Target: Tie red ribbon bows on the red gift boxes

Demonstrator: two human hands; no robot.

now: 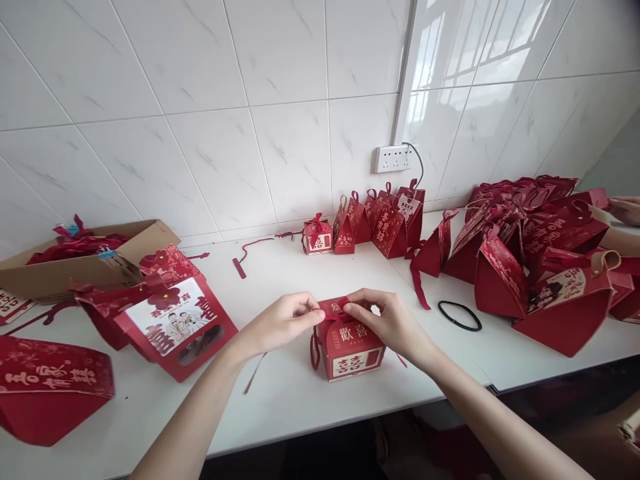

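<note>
A red gift box (pixel 356 343) with white and gold lettering stands on the white table in front of me. My left hand (pixel 290 321) is closed at the left of its top, thumb and fingers pinching a red ribbon (pixel 336 316). From the right, my right hand (pixel 387 317) pinches the same ribbon over the lid. Part of the ribbon is hidden under my fingers. A twisted red cord (pixel 315 348) hangs down the box's left side.
A cardboard box (pixel 90 267) of red ribbons and several red boxes lie left. Small finished boxes (pixel 387 223) line the wall under a power strip (pixel 395 159). More red boxes (pixel 545 267) crowd the right, near a black loop (pixel 460 316) and another person's hand (pixel 626 210).
</note>
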